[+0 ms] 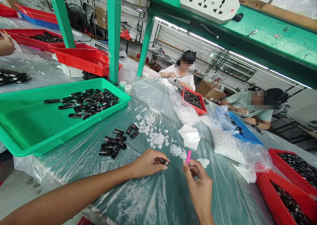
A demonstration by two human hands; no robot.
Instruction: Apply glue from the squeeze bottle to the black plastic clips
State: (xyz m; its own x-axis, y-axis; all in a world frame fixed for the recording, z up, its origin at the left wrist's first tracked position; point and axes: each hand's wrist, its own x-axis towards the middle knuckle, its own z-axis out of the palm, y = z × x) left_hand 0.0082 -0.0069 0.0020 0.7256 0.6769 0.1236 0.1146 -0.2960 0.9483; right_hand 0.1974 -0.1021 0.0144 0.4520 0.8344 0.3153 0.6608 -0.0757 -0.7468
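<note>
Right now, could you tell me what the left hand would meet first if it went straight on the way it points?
Most likely the right hand, at the fingertips gripping the pink tool; nothing shows between, though depth is unclear.

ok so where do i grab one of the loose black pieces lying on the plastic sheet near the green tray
Probably the black piece at the cluster's near edge: pinch its two long sides with fingers from above, on your side. It lies flat and slim on the plastic sheet, with no neighbour in front, and the white bits sit farther right.
</note>
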